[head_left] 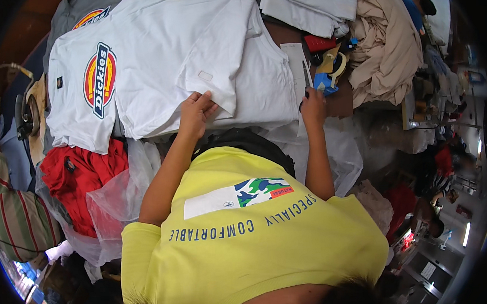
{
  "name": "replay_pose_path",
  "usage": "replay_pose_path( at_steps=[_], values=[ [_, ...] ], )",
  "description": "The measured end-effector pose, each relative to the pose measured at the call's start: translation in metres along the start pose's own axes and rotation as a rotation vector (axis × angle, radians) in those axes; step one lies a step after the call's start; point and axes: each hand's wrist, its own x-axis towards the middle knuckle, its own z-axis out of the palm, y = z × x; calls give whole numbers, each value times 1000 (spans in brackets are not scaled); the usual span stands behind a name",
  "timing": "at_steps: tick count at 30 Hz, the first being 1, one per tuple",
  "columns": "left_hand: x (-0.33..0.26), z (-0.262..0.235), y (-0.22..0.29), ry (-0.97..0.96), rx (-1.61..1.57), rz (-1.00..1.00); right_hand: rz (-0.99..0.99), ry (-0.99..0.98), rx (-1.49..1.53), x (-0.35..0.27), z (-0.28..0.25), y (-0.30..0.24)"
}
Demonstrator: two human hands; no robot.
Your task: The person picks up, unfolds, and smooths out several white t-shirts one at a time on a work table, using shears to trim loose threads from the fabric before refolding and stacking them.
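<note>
A white T-shirt [154, 51] with a large printed badge lies spread on the table. My left hand [197, 111] is closed on its near edge, fingertips and thumb pinching the cloth. Just beyond those fingers a small pale rectangular label [205, 75] shows on a turned-over part of the fabric. To the right, my right hand [313, 110] is closed around the dark handles of a pair of scissors [306, 73], whose blades point away from me over a strip of white paper [293, 53]. My fingers partly cover the handles.
A tape dispenser [325, 82] and a red box [320, 42] sit right of the scissors. Folded white garments [312, 3] and heaped beige cloth [384, 43] lie beyond. Red clothing [80, 178] in clear plastic is at left, near a striped bundle [21, 215].
</note>
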Motion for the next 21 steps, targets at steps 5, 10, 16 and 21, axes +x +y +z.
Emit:
replay_pose_path(
  at_steps=[5, 10, 16, 21],
  values=[
    [3, 9, 2, 71, -3, 161, 175, 34, 113, -15, 2, 24],
    [12, 8, -5, -2, 5, 77, 160, -56, -32, -13, 1, 44],
    [3, 12, -1, 9, -7, 74, 325, -338, 416, -4, -41, 2],
    [3, 4, -7, -16, -18, 48, -38, -433, 988, -24, -23, -57]
  ],
)
